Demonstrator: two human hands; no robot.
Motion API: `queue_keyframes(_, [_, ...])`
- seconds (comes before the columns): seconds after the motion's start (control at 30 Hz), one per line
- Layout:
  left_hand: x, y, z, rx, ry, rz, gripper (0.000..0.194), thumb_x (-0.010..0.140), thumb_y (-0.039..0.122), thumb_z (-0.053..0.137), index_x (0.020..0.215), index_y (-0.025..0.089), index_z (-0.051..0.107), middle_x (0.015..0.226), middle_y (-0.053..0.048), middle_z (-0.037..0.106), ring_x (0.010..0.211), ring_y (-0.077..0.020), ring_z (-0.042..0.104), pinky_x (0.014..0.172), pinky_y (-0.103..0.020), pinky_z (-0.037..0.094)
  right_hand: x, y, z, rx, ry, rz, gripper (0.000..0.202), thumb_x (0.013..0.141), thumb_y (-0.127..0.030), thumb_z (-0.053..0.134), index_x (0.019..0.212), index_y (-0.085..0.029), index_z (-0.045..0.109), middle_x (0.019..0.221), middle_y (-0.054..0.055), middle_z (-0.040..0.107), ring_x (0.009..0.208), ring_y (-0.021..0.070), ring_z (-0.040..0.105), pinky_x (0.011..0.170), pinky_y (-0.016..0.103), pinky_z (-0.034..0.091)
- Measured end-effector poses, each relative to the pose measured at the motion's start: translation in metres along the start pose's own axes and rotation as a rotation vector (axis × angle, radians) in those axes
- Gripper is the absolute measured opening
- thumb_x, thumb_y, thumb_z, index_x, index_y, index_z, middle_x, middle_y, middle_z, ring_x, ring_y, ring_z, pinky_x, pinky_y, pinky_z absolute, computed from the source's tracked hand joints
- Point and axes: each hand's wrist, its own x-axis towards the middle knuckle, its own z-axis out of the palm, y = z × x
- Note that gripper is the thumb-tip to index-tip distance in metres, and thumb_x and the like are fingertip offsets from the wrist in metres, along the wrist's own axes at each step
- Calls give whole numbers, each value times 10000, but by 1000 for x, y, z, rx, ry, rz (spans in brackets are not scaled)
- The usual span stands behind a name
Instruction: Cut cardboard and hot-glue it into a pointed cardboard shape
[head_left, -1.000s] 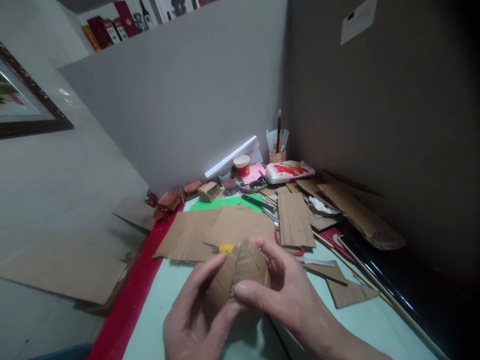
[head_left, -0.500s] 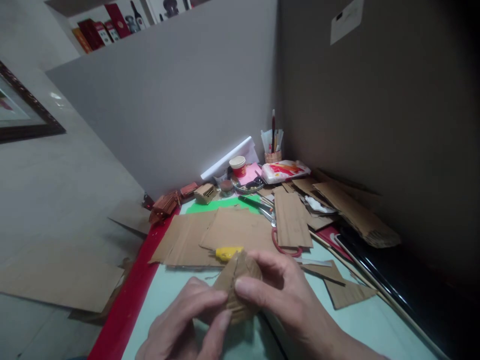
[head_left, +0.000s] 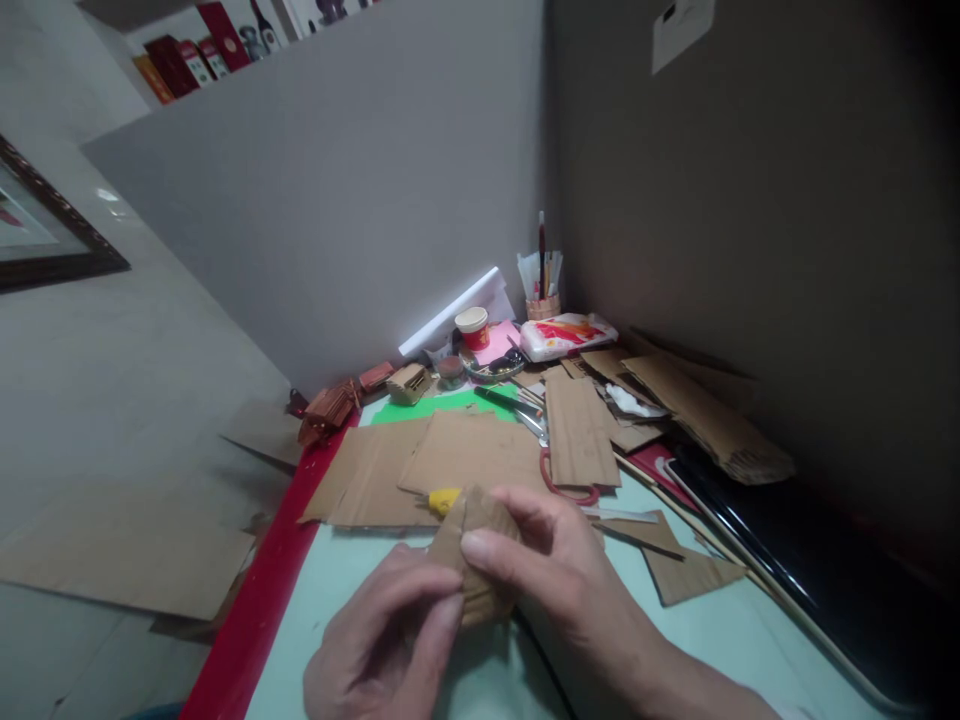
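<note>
While aloft, cardboard point(head_left: 487, 602) within right grip point(head_left: 562, 578)

Tan-brown cardboard shape point(head_left: 489, 592), pale mint tabletop point(head_left: 330, 600), deep red border point(head_left: 251, 620).
Faint parallel lines pattern the cardboard shape's brown; the tool body point(head_left: 444, 501) is bright yellow. The paper sheet point(head_left: 424, 405) is vivid green, the note point(head_left: 499, 347) pink. The cup point(head_left: 474, 335) pairs a white rim with a red side, and the packet point(head_left: 568, 337) is white splashed with red and orange. The scissor handles point(head_left: 588, 498) are dull red, the partition point(head_left: 337, 220) grey, the long slab point(head_left: 795, 560) black.
</note>
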Motion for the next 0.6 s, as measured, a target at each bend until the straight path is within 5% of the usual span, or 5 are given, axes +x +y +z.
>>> queue_keyframes(0.17, [3, 7, -4, -127, 8, -338, 358, 814, 433, 778, 1132, 270, 755, 949, -24, 777, 825, -160, 713, 727, -183, 560, 2, -6, -3, 6, -47, -8, 264, 815, -345, 794, 953, -135, 711, 844, 16, 697, 816, 151, 637, 736, 206, 499])
queue_keyframes(0.4, [20, 9, -11, -115, -16, -385, 304, 776, 362, 830, 1019, 204, 740, 719, 33, 618, 637, -82, 585, 590, -120, 464, 4, -7, -8, -214, -52, 72, 483, 751, -278, 857, 1157, -210, 604, 1006, 7, 736, 929, 195, 683, 798, 267, 526])
queue_keyframes(0.6, [21, 6, -19, -169, -55, -522, 248, 742, 354, 852, 855, 183, 713, 690, 13, 647, 621, -105, 597, 567, -161, 450, 4, -6, -5, -72, -88, 75, 495, 721, -233, 864, 1105, -199, 554, 1011, 9, 721, 912, 176, 661, 820, 267, 526])
